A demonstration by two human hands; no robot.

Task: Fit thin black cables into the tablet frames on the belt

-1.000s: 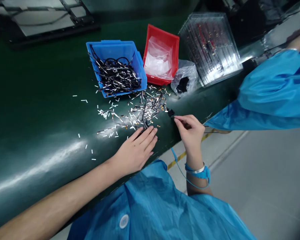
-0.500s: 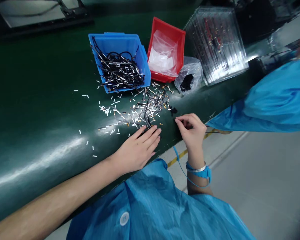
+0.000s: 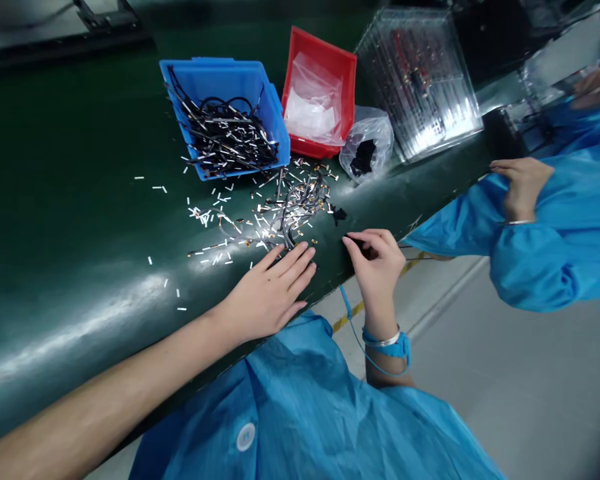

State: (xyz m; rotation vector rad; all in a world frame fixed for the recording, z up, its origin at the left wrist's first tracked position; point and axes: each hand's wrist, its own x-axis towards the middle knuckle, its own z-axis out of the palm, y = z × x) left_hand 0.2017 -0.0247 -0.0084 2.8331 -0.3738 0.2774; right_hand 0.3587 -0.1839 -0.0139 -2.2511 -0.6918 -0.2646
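My left hand (image 3: 270,287) lies flat, fingers stretched out, at the near side of a pile of thin dark cables (image 3: 293,207) with small gold and white ends. Its fingertips touch or nearly touch the closest cables. My right hand (image 3: 377,263) hovers by the table edge, thumb and forefinger pinched together. Whatever sits in that pinch, if anything, is too small to make out. Just beyond these fingertips lies a little cluster of small black pieces (image 3: 338,214). Many short white strips (image 3: 203,217) are strewn over the green table (image 3: 80,253) around the pile.
Behind the pile stand a blue bin (image 3: 284,150) full of black cables and a red bin (image 3: 349,100) holding clear plastic bags. Beside them are a clear bag (image 3: 380,130) with black pieces and a stack of clear trays (image 3: 420,87). A co-worker's hand (image 3: 523,183) shows at right.
The view has shifted slightly, moving everything a little left. A co-worker's hand and sleeve have come into sight at right. My two hands keep nearly the same pose.
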